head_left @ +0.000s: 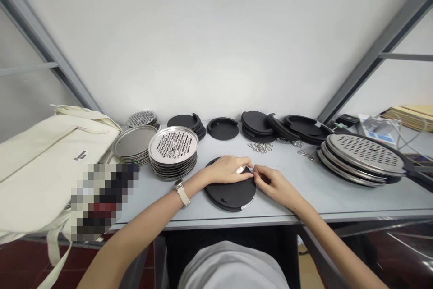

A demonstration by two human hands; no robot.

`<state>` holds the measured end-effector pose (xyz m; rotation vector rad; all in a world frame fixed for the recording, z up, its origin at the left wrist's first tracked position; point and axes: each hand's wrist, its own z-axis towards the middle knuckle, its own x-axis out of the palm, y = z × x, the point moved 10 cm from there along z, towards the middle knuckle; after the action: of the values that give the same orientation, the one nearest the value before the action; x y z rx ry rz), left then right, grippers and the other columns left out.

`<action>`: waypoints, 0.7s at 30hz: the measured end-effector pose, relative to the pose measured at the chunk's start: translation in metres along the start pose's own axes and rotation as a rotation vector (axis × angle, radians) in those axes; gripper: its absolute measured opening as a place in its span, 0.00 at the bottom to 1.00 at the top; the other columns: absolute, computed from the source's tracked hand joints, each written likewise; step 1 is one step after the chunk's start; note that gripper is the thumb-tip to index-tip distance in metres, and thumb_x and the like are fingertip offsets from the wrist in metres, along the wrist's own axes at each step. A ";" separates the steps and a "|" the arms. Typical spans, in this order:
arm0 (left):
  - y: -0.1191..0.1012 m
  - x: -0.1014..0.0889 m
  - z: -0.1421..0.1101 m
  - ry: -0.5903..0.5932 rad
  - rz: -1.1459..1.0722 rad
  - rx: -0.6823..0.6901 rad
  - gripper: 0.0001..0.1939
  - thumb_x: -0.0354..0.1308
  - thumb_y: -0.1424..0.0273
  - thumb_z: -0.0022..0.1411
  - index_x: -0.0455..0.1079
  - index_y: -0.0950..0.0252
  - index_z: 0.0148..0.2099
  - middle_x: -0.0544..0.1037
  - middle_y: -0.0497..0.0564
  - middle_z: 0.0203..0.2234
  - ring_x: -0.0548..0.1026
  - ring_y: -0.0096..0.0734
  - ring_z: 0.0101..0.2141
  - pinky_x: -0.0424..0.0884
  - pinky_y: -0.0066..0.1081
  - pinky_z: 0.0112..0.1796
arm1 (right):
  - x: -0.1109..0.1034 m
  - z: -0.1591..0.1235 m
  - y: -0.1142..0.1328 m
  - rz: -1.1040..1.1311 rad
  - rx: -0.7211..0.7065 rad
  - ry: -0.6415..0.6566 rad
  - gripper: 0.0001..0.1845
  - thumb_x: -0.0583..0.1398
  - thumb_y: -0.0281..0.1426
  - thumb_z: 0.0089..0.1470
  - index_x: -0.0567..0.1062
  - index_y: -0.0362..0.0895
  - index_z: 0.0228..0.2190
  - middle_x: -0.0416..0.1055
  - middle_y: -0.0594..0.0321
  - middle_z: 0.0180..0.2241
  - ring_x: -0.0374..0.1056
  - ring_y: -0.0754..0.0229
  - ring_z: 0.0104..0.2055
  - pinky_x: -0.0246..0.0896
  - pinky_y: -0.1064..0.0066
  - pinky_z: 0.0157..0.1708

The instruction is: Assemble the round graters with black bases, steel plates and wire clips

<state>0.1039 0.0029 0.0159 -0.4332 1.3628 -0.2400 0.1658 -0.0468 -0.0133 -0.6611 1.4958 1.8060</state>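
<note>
A round black plate (233,196) with a raised rim lies flat on the grey table, a strip of bare metal edge showing at its lower right. My left hand (228,169) rests across its upper part, thumb and forefinger pinched together at the right edge. My right hand (275,185) meets it there, with its own thumb and forefinger closed. Whatever is between the fingertips is too small and hidden to make out. Just behind my hands lie several bent wire clips (260,147).
Perforated metal grater discs (173,144) and plain metal discs (134,141) are stacked at left beside a cream bag (43,162). Black round parts (259,122) line the wall. At right stands a stack of graters (365,156) near a metal post (375,50).
</note>
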 end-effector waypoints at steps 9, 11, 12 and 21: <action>0.003 0.003 0.001 -0.007 0.015 -0.012 0.13 0.51 0.61 0.63 0.63 0.60 0.47 0.76 0.47 0.37 0.75 0.33 0.37 0.65 0.28 0.35 | -0.002 0.002 0.005 -0.050 -0.017 -0.016 0.13 0.48 0.32 0.59 0.59 0.45 0.23 0.59 0.68 0.20 0.57 0.64 0.23 0.50 0.73 0.25; 0.004 0.003 0.001 -0.010 0.038 -0.034 0.13 0.51 0.61 0.63 0.63 0.60 0.47 0.76 0.48 0.38 0.75 0.35 0.38 0.66 0.29 0.36 | -0.002 0.003 0.004 -0.050 -0.013 -0.019 0.13 0.48 0.32 0.59 0.59 0.45 0.22 0.59 0.68 0.20 0.57 0.63 0.24 0.50 0.73 0.25; 0.004 0.003 0.000 -0.010 0.051 -0.042 0.13 0.51 0.61 0.62 0.63 0.60 0.47 0.76 0.48 0.38 0.75 0.35 0.38 0.66 0.29 0.36 | -0.002 0.003 0.003 -0.049 -0.008 -0.018 0.13 0.48 0.32 0.59 0.59 0.45 0.22 0.59 0.68 0.21 0.57 0.63 0.24 0.50 0.73 0.25; -0.008 -0.001 -0.002 -0.047 0.182 -0.013 0.25 0.50 0.60 0.62 0.51 0.66 0.57 0.75 0.50 0.31 0.76 0.41 0.32 0.67 0.33 0.32 | 0.000 0.003 0.001 -0.054 0.012 0.004 0.15 0.47 0.33 0.60 0.56 0.45 0.22 0.57 0.69 0.20 0.56 0.63 0.24 0.50 0.72 0.26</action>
<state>0.1022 -0.0045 0.0204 -0.3213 1.3488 -0.0706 0.1648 -0.0441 -0.0117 -0.6933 1.4762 1.7544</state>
